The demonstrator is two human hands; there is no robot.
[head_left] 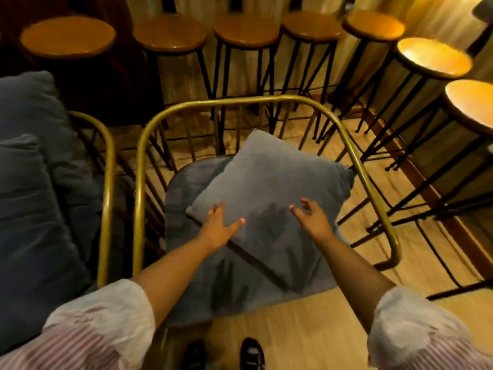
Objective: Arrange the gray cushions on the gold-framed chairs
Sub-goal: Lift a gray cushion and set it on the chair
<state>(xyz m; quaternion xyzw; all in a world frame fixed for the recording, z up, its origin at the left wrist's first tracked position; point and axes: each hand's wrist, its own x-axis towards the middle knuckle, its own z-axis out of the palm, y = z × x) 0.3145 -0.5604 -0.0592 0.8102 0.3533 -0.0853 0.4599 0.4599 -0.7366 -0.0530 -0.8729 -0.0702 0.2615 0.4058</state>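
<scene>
A gray square cushion (269, 188) lies turned at an angle on the padded seat (192, 268) of a gold-framed chair (354, 153) straight in front of me. My left hand (220, 227) hovers over the cushion's near left corner with fingers spread, holding nothing. My right hand (310, 218) is held just above the cushion's near right part, fingers apart and slightly curled, also holding nothing. A second gold-framed chair (108, 177) stands at the left with other gray cushions (29, 209) piled on it.
Several round wooden bar stools (248, 29) on thin black legs line the back and the right side, close behind the chair. Pale wooden floor (293, 329) lies below the seat's front edge, where my shoes (250, 353) show.
</scene>
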